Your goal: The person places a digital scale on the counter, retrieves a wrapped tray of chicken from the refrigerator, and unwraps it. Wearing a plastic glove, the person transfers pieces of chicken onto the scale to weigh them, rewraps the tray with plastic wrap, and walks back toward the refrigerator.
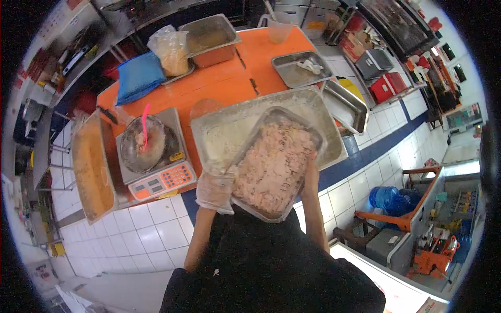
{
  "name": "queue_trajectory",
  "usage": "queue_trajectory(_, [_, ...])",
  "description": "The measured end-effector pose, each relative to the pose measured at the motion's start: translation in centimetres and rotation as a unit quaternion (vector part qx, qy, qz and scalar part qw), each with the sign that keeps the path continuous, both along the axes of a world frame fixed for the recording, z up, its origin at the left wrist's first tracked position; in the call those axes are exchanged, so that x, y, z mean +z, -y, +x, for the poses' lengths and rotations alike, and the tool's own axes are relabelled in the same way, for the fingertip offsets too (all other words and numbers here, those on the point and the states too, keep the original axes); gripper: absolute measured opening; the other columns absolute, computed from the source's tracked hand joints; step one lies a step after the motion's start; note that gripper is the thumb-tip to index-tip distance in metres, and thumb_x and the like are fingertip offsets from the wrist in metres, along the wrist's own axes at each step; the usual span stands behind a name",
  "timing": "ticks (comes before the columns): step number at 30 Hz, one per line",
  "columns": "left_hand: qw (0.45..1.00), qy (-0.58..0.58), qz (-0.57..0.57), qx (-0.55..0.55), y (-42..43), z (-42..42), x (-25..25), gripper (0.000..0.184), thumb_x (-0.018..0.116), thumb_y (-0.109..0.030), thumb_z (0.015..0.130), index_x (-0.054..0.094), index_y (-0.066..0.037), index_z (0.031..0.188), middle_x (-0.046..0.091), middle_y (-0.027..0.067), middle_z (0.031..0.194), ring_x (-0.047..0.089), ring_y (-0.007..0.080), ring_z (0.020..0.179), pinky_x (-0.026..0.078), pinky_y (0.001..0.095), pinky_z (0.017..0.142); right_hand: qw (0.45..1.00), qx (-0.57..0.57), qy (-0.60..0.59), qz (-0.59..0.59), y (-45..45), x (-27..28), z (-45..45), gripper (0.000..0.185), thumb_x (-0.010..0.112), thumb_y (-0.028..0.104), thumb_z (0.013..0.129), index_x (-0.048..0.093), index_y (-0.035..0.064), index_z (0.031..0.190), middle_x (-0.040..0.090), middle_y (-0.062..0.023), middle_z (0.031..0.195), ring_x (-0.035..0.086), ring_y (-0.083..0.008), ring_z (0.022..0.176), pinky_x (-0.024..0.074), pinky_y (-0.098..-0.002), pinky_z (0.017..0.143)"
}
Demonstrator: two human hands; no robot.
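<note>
Between my two hands is a rectangular tray (319,136) filled with a pale pink mixture (274,164) that looks like raw minced meat. My left hand (215,191), in a clear plastic glove, grips the tray's left side. On the opposite side, my right hand (311,172) holds the edge, its fingers partly hidden. The tray is tilted in view, in front of my body, and overlaps a large metal pan (222,138) with white powder in it. To the left, a metal bowl (136,143) with a pink-handled utensil (145,125) sits on a digital scale (169,179).
On the orange table (209,86) stand a pan of orange crumbs (93,161), a blue bag (138,78), a clear bag (169,49), a deep metal pan (211,36), a shallow tray (297,75) and a measuring jug (279,31). Another metal pan (347,107) sits at the right edge.
</note>
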State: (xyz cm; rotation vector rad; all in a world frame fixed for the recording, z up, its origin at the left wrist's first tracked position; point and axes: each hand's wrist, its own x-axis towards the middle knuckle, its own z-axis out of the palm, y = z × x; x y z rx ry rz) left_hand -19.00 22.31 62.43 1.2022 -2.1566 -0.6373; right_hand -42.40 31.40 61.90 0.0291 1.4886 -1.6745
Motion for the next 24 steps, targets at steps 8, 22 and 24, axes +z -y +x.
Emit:
queue_trajectory(8, [0.951, 0.287, -0.092, -0.074, -0.7, -0.2, -1.9, 0.024, 0.051, -0.021, 0.080, 0.065, -0.017, 0.100, 0.060, 0.0067, 0.103, 0.057, 0.0242, 0.097, 0.047, 0.0373, 0.082, 0.995, 0.011, -0.072, -0.068, -0.6, 0.2, -0.1, 0.092, 0.049, 0.062, 0.083, 0.021, -0.0071, 0.136, 0.038, -0.0203, 0.132, 0.047, -0.0293, 0.115, 0.0445, -0.0399, 0.090])
queue_trajectory(22, [0.933, 0.043, -0.184, -0.305, -1.5, -3.3, 3.1, 0.026, 0.056, -0.022, 0.077, 0.062, -0.016, 0.102, 0.060, 0.0077, 0.100, 0.058, 0.0286, 0.093, 0.047, 0.0401, 0.081, 0.982, -0.057, -0.181, -0.021, 2.9, 0.2, -1.1, 0.074, 0.047, 0.053, 0.089, 0.032, -0.0044, 0.133, 0.043, -0.0169, 0.130, 0.043, -0.0249, 0.118, 0.0359, -0.0362, 0.098])
queue_trajectory(24, [0.911, 0.068, -0.219, -0.343, -0.6, -4.3, 3.0, 0.025, 0.057, -0.022, 0.078, 0.062, -0.016, 0.102, 0.060, 0.0085, 0.102, 0.057, 0.0293, 0.094, 0.047, 0.0401, 0.083, 0.960, 0.021, -0.279, -0.022, 3.8, 2.2, -1.1, 0.066, 0.039, 0.050, 0.093, 0.037, -0.0053, 0.130, 0.048, -0.0194, 0.125, 0.044, -0.0256, 0.116, 0.0331, -0.0338, 0.099])
